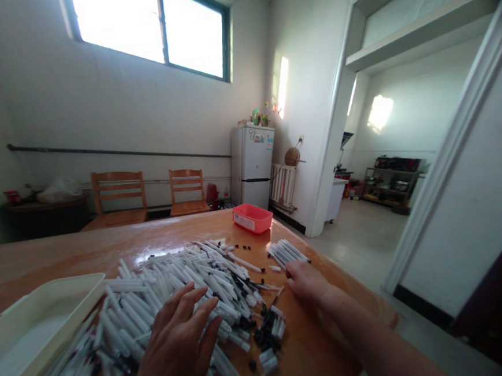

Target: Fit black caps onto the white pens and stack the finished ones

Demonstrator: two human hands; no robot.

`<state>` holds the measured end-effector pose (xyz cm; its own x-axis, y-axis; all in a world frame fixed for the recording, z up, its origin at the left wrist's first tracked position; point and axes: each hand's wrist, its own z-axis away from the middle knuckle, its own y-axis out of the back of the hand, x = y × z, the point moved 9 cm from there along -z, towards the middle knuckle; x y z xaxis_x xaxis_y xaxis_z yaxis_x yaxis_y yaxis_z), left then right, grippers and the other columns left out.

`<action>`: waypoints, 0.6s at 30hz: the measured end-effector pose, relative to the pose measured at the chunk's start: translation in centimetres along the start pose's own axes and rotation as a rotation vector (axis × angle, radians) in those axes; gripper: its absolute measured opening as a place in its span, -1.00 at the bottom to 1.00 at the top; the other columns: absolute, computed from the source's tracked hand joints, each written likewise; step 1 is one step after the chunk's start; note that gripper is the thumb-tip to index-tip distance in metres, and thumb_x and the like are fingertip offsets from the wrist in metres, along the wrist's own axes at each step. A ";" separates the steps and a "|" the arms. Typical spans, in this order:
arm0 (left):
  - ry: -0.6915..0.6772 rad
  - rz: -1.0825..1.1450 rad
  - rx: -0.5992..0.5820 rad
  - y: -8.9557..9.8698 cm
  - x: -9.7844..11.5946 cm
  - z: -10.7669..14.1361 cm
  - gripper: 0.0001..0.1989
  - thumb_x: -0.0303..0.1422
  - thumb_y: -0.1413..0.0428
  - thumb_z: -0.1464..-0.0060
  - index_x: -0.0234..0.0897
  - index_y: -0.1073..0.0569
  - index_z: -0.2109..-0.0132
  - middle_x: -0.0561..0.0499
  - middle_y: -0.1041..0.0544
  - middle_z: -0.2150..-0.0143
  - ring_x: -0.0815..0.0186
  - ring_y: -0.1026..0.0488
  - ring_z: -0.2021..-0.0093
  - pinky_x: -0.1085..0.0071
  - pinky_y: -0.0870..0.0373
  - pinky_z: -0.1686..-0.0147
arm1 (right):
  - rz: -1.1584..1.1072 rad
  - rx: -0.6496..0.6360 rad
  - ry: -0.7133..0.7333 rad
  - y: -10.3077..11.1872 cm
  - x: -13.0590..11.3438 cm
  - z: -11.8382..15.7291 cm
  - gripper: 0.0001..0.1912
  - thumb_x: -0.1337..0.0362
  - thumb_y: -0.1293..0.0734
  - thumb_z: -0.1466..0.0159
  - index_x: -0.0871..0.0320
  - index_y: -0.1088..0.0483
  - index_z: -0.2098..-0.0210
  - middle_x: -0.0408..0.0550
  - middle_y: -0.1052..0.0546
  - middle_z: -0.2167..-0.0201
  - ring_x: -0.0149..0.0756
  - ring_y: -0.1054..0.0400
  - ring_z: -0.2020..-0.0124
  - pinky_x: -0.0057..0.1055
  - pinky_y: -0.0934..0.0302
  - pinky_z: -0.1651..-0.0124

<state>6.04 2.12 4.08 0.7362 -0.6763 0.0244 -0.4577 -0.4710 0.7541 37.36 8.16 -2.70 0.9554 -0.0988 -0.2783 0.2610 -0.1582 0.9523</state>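
Left hand (177,350), open with fingers spread, presses empty on a heap of white pen barrels (171,281); right hand (306,282), loosely curled, lies just beside a small pen bundle (286,252), any grip unclear. Pressure could scatter loose black pen caps (266,331) off the worktop (65,255)

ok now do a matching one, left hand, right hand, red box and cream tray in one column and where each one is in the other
Column 1
1. left hand
2. right hand
3. red box
4. cream tray

Column 2
A. at the far end of the table
B. on the big pile of white pens
C. at the near left of the table, beside the big pile
D. by the small bundle of pens

Right pairs: 1-B, 2-D, 3-A, 4-C
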 end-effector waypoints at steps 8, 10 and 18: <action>0.015 -0.001 -0.006 -0.1 -0.1 0.0 -0.72 -0.24 -0.10 -0.22 -0.08 -0.53 -0.04 -0.08 -0.49 -0.15 0.00 -0.25 -0.29 0.00 -0.36 -0.16 | -0.051 -0.023 0.109 0.3 -3.3 -0.5 -0.72 0.45 -0.24 -0.17 0.15 -0.54 0.22 0.04 -0.57 0.23 -0.20 -0.41 0.21 -0.38 -0.16 0.19; 0.017 0.000 -0.010 -0.2 -0.2 0.0 -0.72 -0.23 -0.10 -0.22 -0.08 -0.53 -0.05 -0.07 -0.50 -0.15 0.00 -0.26 -0.29 0.00 -0.35 -0.16 | -0.085 -0.032 0.165 0.3 -5.0 -0.9 -0.69 0.43 -0.24 -0.18 0.13 -0.54 0.17 -0.01 -0.58 0.20 -0.24 -0.41 0.17 -0.42 -0.16 0.15; 0.112 -0.051 -0.033 -0.5 -2.1 0.1 -0.67 -0.17 -0.08 -0.21 -0.12 -0.53 -0.06 -0.10 -0.54 -0.11 -0.04 -0.34 -0.22 -0.06 -0.31 -0.15 | -0.150 -0.129 0.203 -1.2 -8.0 -2.3 -0.83 0.42 -0.33 -0.04 0.16 -0.57 0.41 -0.07 -0.60 0.37 -0.30 -0.41 0.31 -0.48 -0.12 0.28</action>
<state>4.63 3.68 3.58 0.8101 -0.5835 0.0576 -0.4031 -0.4830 0.7773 29.75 11.37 -1.36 0.9094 0.1175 -0.3991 0.4048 -0.0288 0.9140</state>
